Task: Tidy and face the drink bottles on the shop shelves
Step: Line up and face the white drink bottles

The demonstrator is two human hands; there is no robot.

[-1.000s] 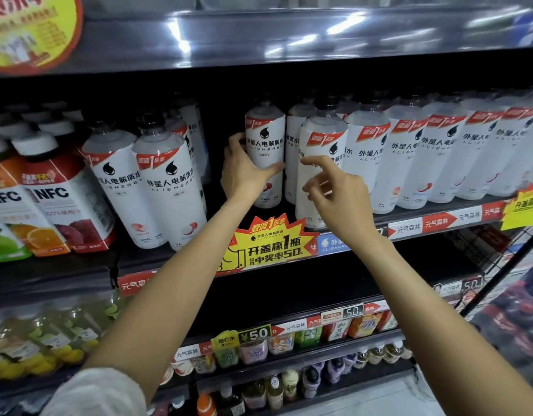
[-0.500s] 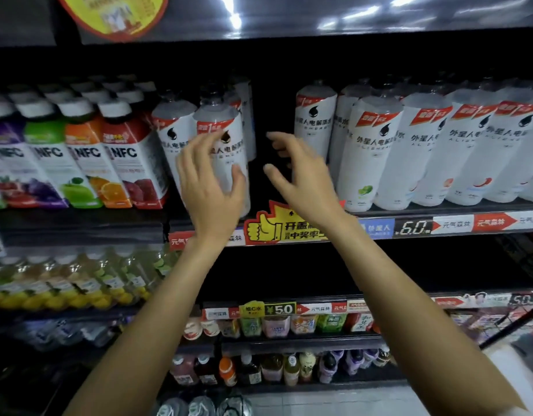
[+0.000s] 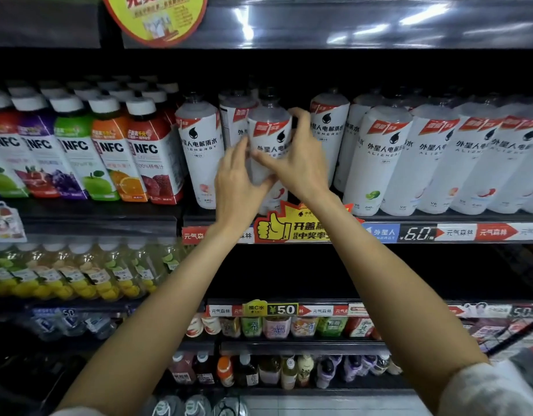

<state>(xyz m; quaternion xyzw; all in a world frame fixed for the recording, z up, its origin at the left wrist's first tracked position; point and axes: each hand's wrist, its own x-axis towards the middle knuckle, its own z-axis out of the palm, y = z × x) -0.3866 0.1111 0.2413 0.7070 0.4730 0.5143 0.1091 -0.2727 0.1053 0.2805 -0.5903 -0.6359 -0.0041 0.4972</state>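
White bottle [image 3: 269, 136] with black cap and red label band, upright at front edge of upper shelf [image 3: 439, 219], just above yellow thumbs-up tag [image 3: 289, 228]. Gripped from both sides: left hand [image 3: 238, 181] curled round lower left flank, fingers [image 3: 242, 151] reaching up the label; right hand [image 3: 298, 163] wrapped round right side, fingers [image 3: 301, 118] curled over the shoulder, thumb across the front. Label facing forward, partly covered by both hands.

Just left: second white bottle [image 3: 200, 148], upright, label forward, peach picture near base. Behind the held one: another white bottle [image 3: 233, 121], label turned sideways. Right of a dark gap: row of white bottles [image 3: 424, 157] leaning slightly, packed touching, running to the picture's edge; nearest one set further back [image 3: 330, 127].

Far left on same level: juice bottles [image 3: 109, 151] with white caps, marked NFC, fruit pictures, several rows deep.

Price strip [image 3: 418, 234] under the row reading 6.0. Round yellow sign [image 3: 155, 16] hanging from top shelf. Below left: clear bottles with lemon slices [image 3: 79, 277]. Lower shelf: small cups [image 3: 277, 327] behind a ¥5.0 tag [image 3: 281, 310]; under that, small mixed bottles [image 3: 271, 370], too blurred to read.
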